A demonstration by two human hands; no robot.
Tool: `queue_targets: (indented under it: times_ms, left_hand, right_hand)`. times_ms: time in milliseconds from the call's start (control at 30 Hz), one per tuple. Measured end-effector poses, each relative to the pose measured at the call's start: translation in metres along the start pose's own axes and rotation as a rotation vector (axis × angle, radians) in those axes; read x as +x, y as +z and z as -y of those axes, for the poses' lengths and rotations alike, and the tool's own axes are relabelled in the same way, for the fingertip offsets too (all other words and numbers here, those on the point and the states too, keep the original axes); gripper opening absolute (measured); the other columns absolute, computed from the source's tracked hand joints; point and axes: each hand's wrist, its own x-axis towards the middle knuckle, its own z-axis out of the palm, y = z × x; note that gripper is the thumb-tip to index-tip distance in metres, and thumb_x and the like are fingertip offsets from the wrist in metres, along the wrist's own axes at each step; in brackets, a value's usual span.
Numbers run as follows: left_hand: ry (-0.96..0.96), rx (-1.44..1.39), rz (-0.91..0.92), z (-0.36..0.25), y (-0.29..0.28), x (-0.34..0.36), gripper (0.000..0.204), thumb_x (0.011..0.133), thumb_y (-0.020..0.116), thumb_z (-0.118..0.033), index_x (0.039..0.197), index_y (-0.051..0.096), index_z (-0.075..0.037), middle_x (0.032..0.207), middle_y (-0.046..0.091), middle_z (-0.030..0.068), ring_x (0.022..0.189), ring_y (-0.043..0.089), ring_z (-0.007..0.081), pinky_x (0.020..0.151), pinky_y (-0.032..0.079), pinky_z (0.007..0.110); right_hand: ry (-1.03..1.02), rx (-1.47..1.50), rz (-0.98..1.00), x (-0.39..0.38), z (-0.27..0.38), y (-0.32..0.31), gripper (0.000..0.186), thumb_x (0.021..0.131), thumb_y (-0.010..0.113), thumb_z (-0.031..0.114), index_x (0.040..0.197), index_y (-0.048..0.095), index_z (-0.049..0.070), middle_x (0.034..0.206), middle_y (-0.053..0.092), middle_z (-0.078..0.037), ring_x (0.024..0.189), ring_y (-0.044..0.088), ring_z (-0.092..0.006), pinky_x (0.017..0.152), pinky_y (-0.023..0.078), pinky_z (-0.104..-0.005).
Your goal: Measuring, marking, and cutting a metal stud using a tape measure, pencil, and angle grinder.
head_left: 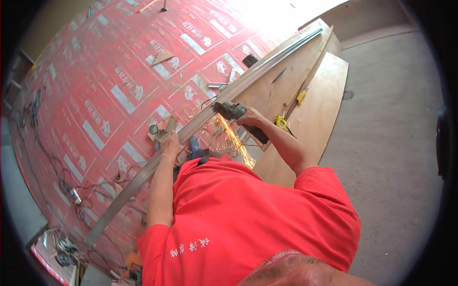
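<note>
My right hand (251, 118) is closed around the body of an angle grinder (232, 111). The grinder's head meets a bundle of long metal channel strips (193, 126) that slants from lower left to upper right. Orange sparks (233, 143) stream from the contact back toward my legs. Farther down the strips, my left hand (170, 144) is closed over them, its fingers partly hidden. The strips' far part lies along a stack of plywood sheets (272, 86).
On the plywood lie a yellow tape measure (280, 122) and a yellow-handled tool (301, 97). A triangular wood offcut (162, 58) and a roll of tape (153, 129) sit on the red printed floor covering (119, 57). Cables (36, 112) trail at left. A grey wall (386, 119) stands right.
</note>
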Motion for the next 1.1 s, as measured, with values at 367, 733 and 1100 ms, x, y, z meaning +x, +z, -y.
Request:
queue_targets:
  times_ms: [367,733,1100]
  left_hand:
    - [-0.031,-0.012,0.001,0.003,0.009,0.008,0.05,0.069,0.075,-0.023,0.109,0.052,-0.003,0.098,0.068,0.0201,0.093,0.067,0.0353,0.078,0.055,0.046]
    - [-0.05,-0.016,0.053,-0.006,-0.01,0.001,0.058,0.069,0.078,-0.027,0.113,0.05,-0.003,0.106,0.066,0.021,0.1,0.065,0.0343,0.085,0.054,0.043]
    - [-0.079,-0.02,0.079,-0.009,-0.01,-0.001,0.055,0.069,0.078,-0.023,0.113,0.053,-0.003,0.108,0.066,0.0194,0.101,0.066,0.0322,0.086,0.053,0.041]
  right_hand:
    - [-0.124,0.072,-0.021,0.021,0.001,0.0,0.041,0.055,0.076,0.028,0.085,0.069,0.002,0.074,0.067,-0.009,0.063,0.062,-0.0194,0.06,0.051,-0.0349]
    - [-0.042,-0.031,0.027,0.011,0.002,-0.004,0.045,0.053,0.077,0.028,0.089,0.067,0.003,0.077,0.066,-0.01,0.07,0.063,-0.0213,0.066,0.05,-0.0348]
    - [-0.084,0.045,-0.005,0.019,0.017,-0.004,0.041,0.054,0.074,0.027,0.085,0.067,0.001,0.076,0.066,-0.011,0.069,0.063,-0.0216,0.065,0.05,-0.0354]
